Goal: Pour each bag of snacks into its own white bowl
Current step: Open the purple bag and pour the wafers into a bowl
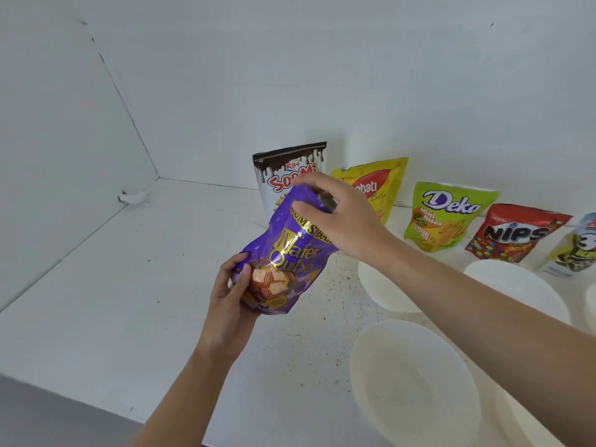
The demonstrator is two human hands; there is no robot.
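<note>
A purple Wafer Qube bag [290, 253] is held tilted above the white table. My left hand [230, 295] grips its bottom corner, thumb on the front. My right hand [338, 217] pinches its top edge. Against the back wall stand a white SooMi bag [283, 171], a yellow bag [387, 179], a green Deka bag [445, 217], a red Nips bag [512, 233] and one more bag [577, 250] at the right edge. White bowls sit at the right: a near one [412, 382], one behind my right forearm [383, 291] and a far one [516, 282].
The white table [129, 285] meets white walls at the back and left, with a corner at the far left. Its front edge runs along the lower left, with grey floor below. More white bowl rims [591, 301] show at the right edge.
</note>
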